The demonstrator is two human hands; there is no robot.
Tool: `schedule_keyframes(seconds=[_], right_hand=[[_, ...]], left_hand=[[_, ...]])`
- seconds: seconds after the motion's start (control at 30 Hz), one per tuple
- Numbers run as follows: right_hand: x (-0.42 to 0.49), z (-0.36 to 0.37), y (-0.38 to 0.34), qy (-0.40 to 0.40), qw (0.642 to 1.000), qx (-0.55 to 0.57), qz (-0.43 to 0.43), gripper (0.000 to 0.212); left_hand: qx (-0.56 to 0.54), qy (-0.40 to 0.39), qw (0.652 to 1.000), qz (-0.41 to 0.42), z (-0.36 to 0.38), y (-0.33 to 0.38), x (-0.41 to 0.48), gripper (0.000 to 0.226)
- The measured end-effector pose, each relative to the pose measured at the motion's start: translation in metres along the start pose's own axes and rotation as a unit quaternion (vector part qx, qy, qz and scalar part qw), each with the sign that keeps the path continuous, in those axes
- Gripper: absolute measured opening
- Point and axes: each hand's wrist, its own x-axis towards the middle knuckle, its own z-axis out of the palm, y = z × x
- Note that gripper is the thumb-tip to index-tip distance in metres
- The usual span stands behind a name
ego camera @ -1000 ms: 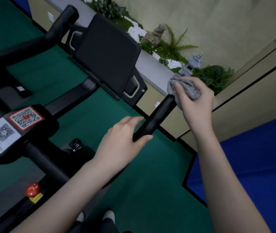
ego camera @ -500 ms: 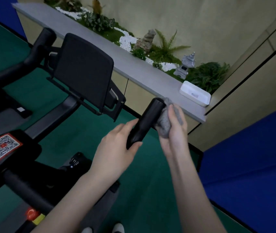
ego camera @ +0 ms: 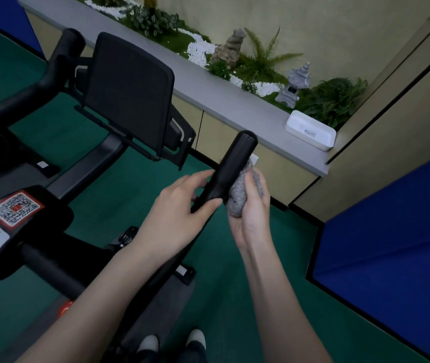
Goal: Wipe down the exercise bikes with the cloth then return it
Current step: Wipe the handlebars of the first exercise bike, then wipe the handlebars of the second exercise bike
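The right hand's (ego camera: 250, 213) fingertips are hidden behind the cloth (ego camera: 238, 197) and the bar (ego camera: 232, 166), so how far they wrap cannot be told; only its palm and thumb side show. The left hand (ego camera: 179, 210) covers the bar's lower stretch, and the join with the bike frame below that hold is lost behind the left forearm. Far below and left of the grip, a red knob (ego camera: 66, 309) is half covered by the same arm. Well left of the grip are 2 QR stickers (ego camera: 16, 208); the lower one is blurred and cut by the picture's edge.

The left hand is closed round the bar, thumb across its front. The right hand is closed on the bunched grey cloth and presses it to the bar's right side, just above the left thumb.

1.0 s ago the cloth capped the bar's tip; 0.5 s ago it sat beside the upper half. It now lies low against the bar and the tip is bare. The left hand has kept the same hold.

Up and left of the grip stands the black screen (ego camera: 127, 93), back toward the camera, its bracket near the left fingers but apart from them. Beyond the grip runs a grey ledge (ego camera: 208, 85); up and right on it sits a white tray (ego camera: 310, 131), with a stone lantern (ego camera: 296, 83) and ferns behind. A blue mat (ego camera: 391, 231) lies right of the grip. 2 shoes (ego camera: 195, 339) show straight below.
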Motion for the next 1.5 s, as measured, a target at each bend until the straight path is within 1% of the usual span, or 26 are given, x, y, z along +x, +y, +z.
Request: schedule_keyframes(seconds=[0.13, 0.23, 0.3, 0.37, 0.43, 0.53, 0.63, 0.8, 0.97, 1.2, 1.37, 1.5], right_hand=[[-0.013, -0.002, 0.008, 0.009, 0.999, -0.042, -0.012, 0.011], [-0.026, -0.008, 0.016, 0.025, 0.992, -0.117, -0.029, 0.010], [-0.037, -0.015, 0.016, 0.027, 0.979, -0.198, -0.051, 0.010], [-0.046, -0.022, 0.012, 0.031, 0.956, -0.280, -0.079, 0.009], [-0.054, -0.029, 0.006, 0.047, 0.936, -0.333, -0.107, 0.008], [-0.066, -0.040, -0.003, 0.081, 0.916, -0.372, -0.129, 0.012], [-0.077, -0.050, -0.012, 0.087, 0.897, -0.414, -0.128, 0.011], [-0.093, -0.078, -0.027, 0.107, 0.882, -0.435, -0.144, 0.009], [-0.117, -0.133, -0.056, 0.135, 0.872, -0.445, -0.151, 0.001], [-0.165, -0.236, -0.114, 0.201, 0.851, -0.455, -0.169, 0.002], [-0.197, -0.302, -0.149, 0.241, 0.846, -0.446, -0.165, 0.005], [-0.217, -0.341, -0.165, 0.262, 0.843, -0.444, -0.157, 0.005]], left_hand=[[0.002, -0.006, 1.000, 0.003, -0.006, -0.001, -0.005, 0.049], [0.006, -0.010, 1.000, 0.014, -0.013, -0.004, -0.010, 0.045], [0.017, -0.013, 0.999, 0.028, -0.018, -0.007, -0.013, 0.044], [0.030, -0.017, 0.998, 0.044, -0.022, -0.009, -0.015, 0.043], [0.047, -0.018, 0.997, 0.065, -0.025, -0.010, -0.017, 0.043], [0.075, -0.011, 0.992, 0.102, -0.028, -0.006, -0.023, 0.042], [0.099, -0.007, 0.985, 0.138, -0.026, 0.004, -0.028, 0.041], [0.125, -0.017, 0.974, 0.189, -0.007, 0.029, -0.035, 0.037], [0.137, -0.051, 0.966, 0.213, 0.039, 0.056, -0.042, 0.031], [0.192, -0.155, 0.937, 0.247, 0.149, 0.096, -0.067, 0.037], [0.227, -0.202, 0.920, 0.247, 0.230, 0.114, -0.088, 0.039], [0.254, -0.250, 0.906, 0.230, 0.273, 0.119, -0.099, 0.042]])
